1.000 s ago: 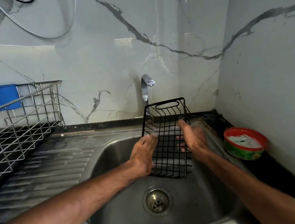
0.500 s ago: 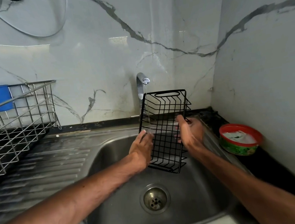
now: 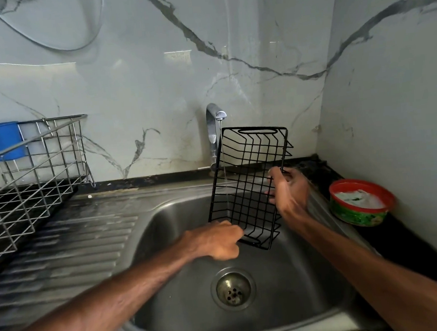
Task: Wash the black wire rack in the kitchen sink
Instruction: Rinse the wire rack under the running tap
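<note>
— Where is the rack sitting?
— The black wire rack point(image 3: 250, 183) is standing tilted above the sink point(image 3: 166, 249), with water from the tap point(image 3: 213, 129) running down its left side.
— And the hands?
— The left hand point(image 3: 216, 240) is curling its fingers round the bottom corner, and the right hand point(image 3: 288, 191) is gripping the right edge, fingers curled on the wire.

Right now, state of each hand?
Left hand: grips the lower corner of the black wire rack.
Right hand: grips the rack's right edge.

Dim, soft daylight; wall glare; fisheye edges.
</note>
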### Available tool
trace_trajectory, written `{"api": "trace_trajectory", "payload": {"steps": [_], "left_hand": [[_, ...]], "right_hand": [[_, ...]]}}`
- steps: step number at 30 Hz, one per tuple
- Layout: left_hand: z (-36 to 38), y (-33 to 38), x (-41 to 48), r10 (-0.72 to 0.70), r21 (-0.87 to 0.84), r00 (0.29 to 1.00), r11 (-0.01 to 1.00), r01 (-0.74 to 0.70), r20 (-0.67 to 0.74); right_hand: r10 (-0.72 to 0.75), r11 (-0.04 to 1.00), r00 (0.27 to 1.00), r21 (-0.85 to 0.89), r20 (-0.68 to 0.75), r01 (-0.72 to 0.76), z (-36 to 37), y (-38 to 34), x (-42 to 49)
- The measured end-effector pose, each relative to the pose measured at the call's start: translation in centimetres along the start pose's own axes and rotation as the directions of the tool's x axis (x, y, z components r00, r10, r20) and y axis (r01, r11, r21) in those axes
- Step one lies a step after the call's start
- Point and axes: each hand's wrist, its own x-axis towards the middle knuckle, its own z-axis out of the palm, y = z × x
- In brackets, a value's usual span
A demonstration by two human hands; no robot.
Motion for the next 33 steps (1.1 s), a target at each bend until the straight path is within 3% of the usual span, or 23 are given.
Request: {"api": "trace_trajectory", "payload": {"steps": [2, 5, 8, 11, 14, 16, 18, 20, 21, 22, 24, 27, 28, 30, 33], "left_hand": [[1.1, -0.7, 0.2, -0.014, 0.113, 1.000, 0.994, 0.014, 0.004], [1.9, -1.6, -0.1, -0.030, 0.281, 0.992, 0.958, 0.064, -0.126], [1.8, -1.0, -0.7, -0.008, 0.305, 0.978, 0.950, 0.073, -0.209], [0.9, 1.0, -1.6, 0.054, 0.108, 0.984, 0.993, -0.036, -0.167], [0.1, 1.8, -2.1, 0.076, -0.135, 0.952, 0.984, -0.120, -0.295], [-0.2, 0.8, -1.9, -0.028, -0.232, 0.844, 0.966, -0.115, -0.536], [0.4, -1.3, -1.4, -0.216, -0.346, 0.646, 0.935, -0.080, -0.732], [0.8, -3.1, -1.1, -0.371, -0.459, 0.411, 0.878, -0.137, -0.833], [0.9, -3.8, -1.0, -0.456, -0.550, 0.386, 0.815, -0.180, -0.802], [0.7, -3.9, -0.9, -0.534, -0.655, 0.441, 0.732, -0.185, -0.721], [0.3, -4.0, -0.3, -0.590, -0.858, 0.682, 0.502, -0.109, -0.432], [0.7, -4.7, 0.5, -0.423, -0.990, 0.901, -0.054, -0.126, -0.092], [1.0, -4.9, 0.5, -0.333, -0.984, 0.942, -0.154, -0.093, -0.037], [1.8, -4.9, 0.5, -0.223, -0.966, 0.975, -0.246, -0.075, -0.019], [2.2, -4.7, 0.6, -0.251, -0.955, 0.968, -0.278, -0.100, -0.029]], "right_hand": [[0.015, 1.000, 1.000, 0.019, -0.002, -0.015, -0.3, -0.2, 0.0], [0.035, 0.999, 0.999, 0.031, -0.008, -0.035, -0.1, 0.1, 0.2], [0.041, 0.999, 0.999, 0.017, -0.012, -0.041, -0.2, 0.1, 0.3], [0.033, 0.999, 0.999, -0.017, -0.012, -0.033, -0.3, -0.2, 0.0], [0.032, 0.998, 0.999, -0.059, -0.002, -0.032, -0.1, 0.5, 0.0], [0.048, 0.997, 0.998, -0.057, 0.038, -0.046, 0.1, 1.3, 0.6], [0.129, 0.992, 0.989, -0.006, 0.076, -0.129, 0.0, 0.9, 0.5], [0.188, 0.980, 0.970, 0.036, 0.152, -0.196, -0.1, 0.6, 0.1], [0.209, 0.975, 0.961, 0.037, 0.179, -0.219, 0.0, 0.7, 0.1], [0.235, 0.970, 0.951, 0.022, 0.199, -0.244, 0.0, 0.7, -0.1], [0.298, 0.952, 0.918, -0.009, 0.263, -0.307, 0.0, 0.8, 0.0], [0.384, 0.911, 0.807, -0.041, 0.448, -0.411, -0.2, 0.7, 0.2], [0.398, 0.901, 0.775, -0.050, 0.492, -0.431, -0.3, 0.7, 0.3], [0.424, 0.885, 0.732, -0.071, 0.532, -0.461, -0.4, 0.8, 0.2], [0.439, 0.873, 0.703, -0.080, 0.560, -0.482, -0.3, 0.5, -0.2]]}}
